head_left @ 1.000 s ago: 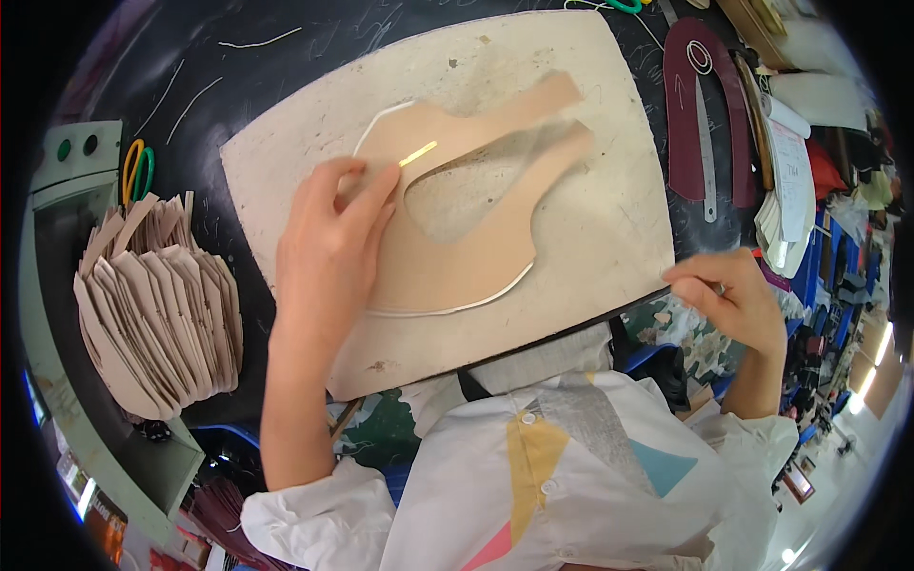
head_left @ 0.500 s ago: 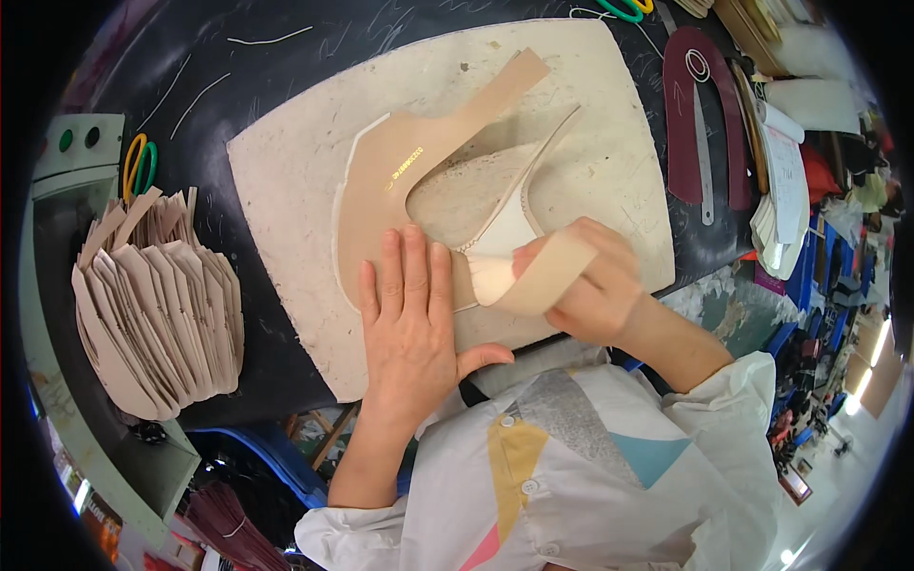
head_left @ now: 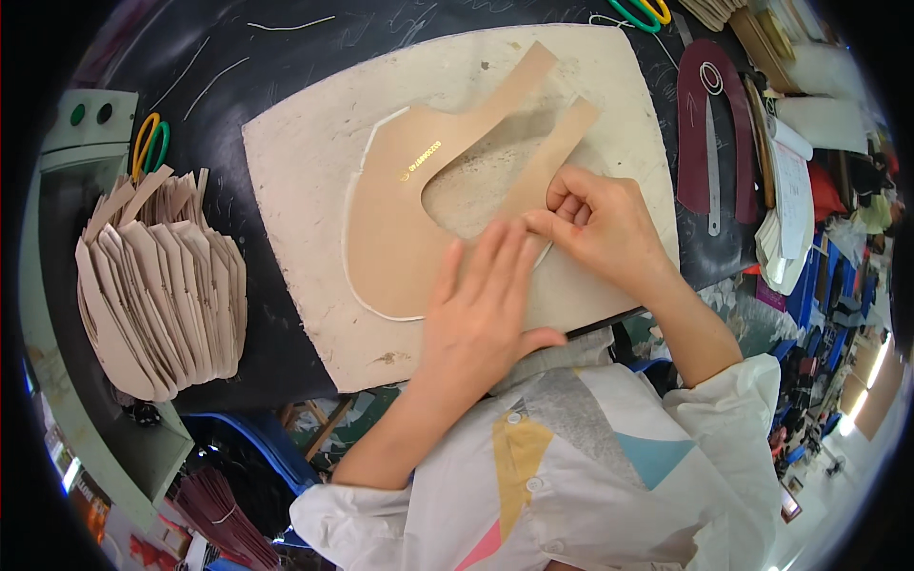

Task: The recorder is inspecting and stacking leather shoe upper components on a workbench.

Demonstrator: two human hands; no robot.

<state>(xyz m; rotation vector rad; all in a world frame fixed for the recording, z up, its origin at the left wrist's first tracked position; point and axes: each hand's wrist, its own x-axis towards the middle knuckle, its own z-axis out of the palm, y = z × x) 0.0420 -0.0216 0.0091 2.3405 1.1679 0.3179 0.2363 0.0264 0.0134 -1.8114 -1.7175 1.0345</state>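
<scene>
A tan, U-shaped leather shoe upper piece [head_left: 388, 224] lies flat on a pale, worn board [head_left: 295, 181]. It carries gold print, and a thin white edging shows along its outer curve. My left hand [head_left: 476, 309] rests on the lower curve of the piece with fingers stretched out and thumb apart, slightly blurred. Close beside those fingertips, my right hand [head_left: 609, 228] is closed at the right edge of the piece, below its shorter arm. Thumb and curled fingers appear to pinch that edge; the exact contact is partly hidden.
A stack of tan cut pieces [head_left: 167, 295] stands at the left, with yellow-and-green-handled scissors [head_left: 149, 147] behind it. More scissors [head_left: 643, 11] lie at the far edge. To the right are a maroon U-shaped piece [head_left: 700, 143], a metal ruler [head_left: 713, 181] and papers [head_left: 788, 181].
The right arm of the leather piece, folded over in my right hand before, now lies flat. My left hand has slid right along the piece; my right hand has moved up slightly.
</scene>
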